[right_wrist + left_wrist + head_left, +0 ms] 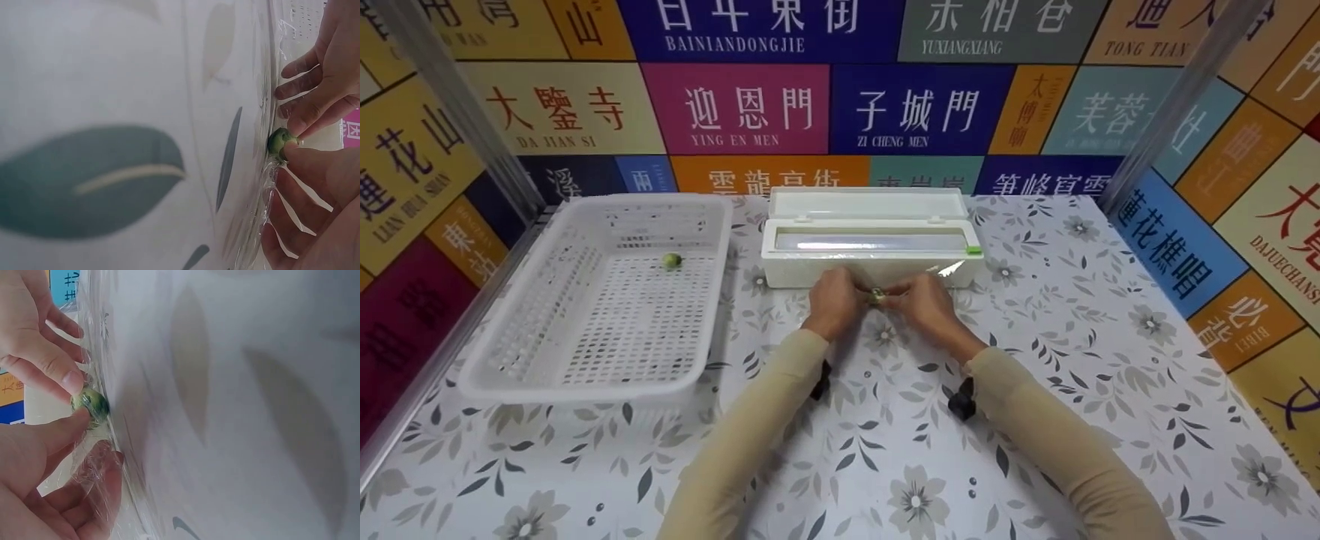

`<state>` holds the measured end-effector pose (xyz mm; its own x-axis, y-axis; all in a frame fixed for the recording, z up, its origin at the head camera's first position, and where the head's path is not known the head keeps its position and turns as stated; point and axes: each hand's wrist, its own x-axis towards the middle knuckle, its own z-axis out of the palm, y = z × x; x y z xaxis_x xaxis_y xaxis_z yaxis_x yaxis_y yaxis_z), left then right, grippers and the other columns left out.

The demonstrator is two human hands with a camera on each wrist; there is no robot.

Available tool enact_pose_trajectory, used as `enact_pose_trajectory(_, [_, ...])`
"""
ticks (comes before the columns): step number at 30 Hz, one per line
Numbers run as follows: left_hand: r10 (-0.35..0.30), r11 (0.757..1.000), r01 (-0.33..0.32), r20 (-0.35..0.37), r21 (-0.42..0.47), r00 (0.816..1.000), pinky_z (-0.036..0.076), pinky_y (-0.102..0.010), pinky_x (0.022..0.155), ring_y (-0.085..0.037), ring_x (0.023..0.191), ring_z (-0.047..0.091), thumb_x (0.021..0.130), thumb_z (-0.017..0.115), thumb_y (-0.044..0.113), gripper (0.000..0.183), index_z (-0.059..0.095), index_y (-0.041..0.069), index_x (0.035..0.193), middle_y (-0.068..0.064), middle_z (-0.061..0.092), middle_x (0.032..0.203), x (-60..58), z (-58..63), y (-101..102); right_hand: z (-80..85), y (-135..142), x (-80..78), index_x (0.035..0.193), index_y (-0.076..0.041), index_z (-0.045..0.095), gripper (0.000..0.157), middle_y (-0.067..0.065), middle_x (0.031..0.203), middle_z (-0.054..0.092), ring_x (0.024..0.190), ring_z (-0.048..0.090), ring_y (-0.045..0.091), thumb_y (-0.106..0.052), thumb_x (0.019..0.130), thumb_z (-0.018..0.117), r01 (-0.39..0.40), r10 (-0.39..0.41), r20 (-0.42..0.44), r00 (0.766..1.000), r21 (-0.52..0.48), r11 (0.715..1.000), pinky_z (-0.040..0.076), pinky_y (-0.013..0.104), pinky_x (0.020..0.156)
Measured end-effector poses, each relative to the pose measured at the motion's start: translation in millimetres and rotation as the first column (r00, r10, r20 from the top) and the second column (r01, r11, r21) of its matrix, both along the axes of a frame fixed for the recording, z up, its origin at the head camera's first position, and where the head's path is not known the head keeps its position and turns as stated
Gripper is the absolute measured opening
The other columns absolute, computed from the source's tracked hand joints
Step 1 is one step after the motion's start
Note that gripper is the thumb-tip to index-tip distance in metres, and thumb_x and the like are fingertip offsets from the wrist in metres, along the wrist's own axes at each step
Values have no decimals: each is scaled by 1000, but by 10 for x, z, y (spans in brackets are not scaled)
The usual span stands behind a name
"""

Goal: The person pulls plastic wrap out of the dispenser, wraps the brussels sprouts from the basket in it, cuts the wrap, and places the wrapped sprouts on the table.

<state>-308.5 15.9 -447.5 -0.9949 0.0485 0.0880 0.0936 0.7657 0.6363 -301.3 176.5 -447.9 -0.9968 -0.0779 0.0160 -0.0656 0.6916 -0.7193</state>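
A small round green ball of produce [90, 404], like a small lime or sprout, lies against clear cling film [264, 185] drawn over the table. My left hand [835, 301] and right hand [924, 301] meet around it, just in front of a white cling film dispenser box [802, 271]. Both thumbs press on the green ball from either side. In the left wrist view, the left fingers [112, 489] curl in the film below it. Over in the right wrist view, the right fingers [281, 225] bend around the film's edge. The dispenser's lid [870, 202] stands raised.
To the left, a white plastic basket [705, 330] holds another small green ball [672, 260]. A bright green slider [973, 250] sits at the dispenser's right end. The table has a floral cover [915, 487]. Walls with printed signs [735, 109] enclose the back and sides.
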Motion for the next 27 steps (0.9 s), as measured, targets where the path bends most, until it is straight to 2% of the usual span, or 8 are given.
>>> enact_pose_trajectory(6, [-8, 1000, 8, -1, 26, 1000, 58, -43, 87, -28, 94, 73, 84, 78, 19, 8, 81, 15, 91, -6, 79, 97, -8, -5, -9, 2, -15, -15, 101, -14, 80, 15, 5, 106, 78, 96, 70, 19, -20, 87, 78, 10, -9, 36, 999, -21, 1000, 50, 27, 77])
enact_pose_trajectory(11, [-69, 997, 67, 44, 31, 997, 57, -39, 93, -24, 99, 71, 85, 79, 19, 12, 80, 14, 96, -3, 79, 101, 9, 77, -5, -2, -8, -18, 103, -11, 79, 17, 8, 107, 78, 105, 70, 22, -17, 88, 77, -3, 4, 33, 999, -27, 1000, 54, 33, 87])
enact_pose_trajectory(16, [-78, 997, 77, 70, 17, 995, 56, -39, 95, -25, 106, 71, 89, 75, 20, 18, 79, 11, 104, -6, 77, 112, 21, 235, -24, 67, 23, -5, 108, -8, 77, 24, 11, 112, 76, 111, 70, 25, -18, 86, 79, 0, 2, 39, 999, -35, 999, 56, 36, 92])
enact_pose_trajectory(22, [-81, 997, 81, 38, 9, 996, 57, -38, 97, -26, 109, 71, 87, 77, 18, 23, 78, 10, 108, -7, 76, 115, -19, 478, -48, 305, 198, 4, 116, -4, 74, 29, 15, 117, 74, 107, 71, 30, -16, 89, 75, 21, -22, -16, 1000, -56, 998, 58, 32, 83])
enact_pose_trajectory(24, [-97, 995, 97, 28, 16, 995, 58, -37, 93, -25, 106, 72, 87, 78, 18, 23, 78, 9, 108, -8, 76, 114, -32, 551, -47, 390, 292, 9, 119, -6, 73, 31, 15, 119, 74, 108, 70, 30, -17, 90, 74, 27, -29, -30, 999, -73, 997, 56, 31, 84])
enact_pose_trajectory(27, [-129, 991, 129, 5, 31, 992, 60, -36, 88, -22, 100, 73, 88, 77, 17, 23, 78, 7, 109, -8, 77, 112, -51, 638, -38, 491, 456, 17, 125, -7, 70, 36, 15, 124, 71, 115, 67, 31, -18, 91, 74, 15, -22, -71, 997, -96, 995, 56, 36, 90])
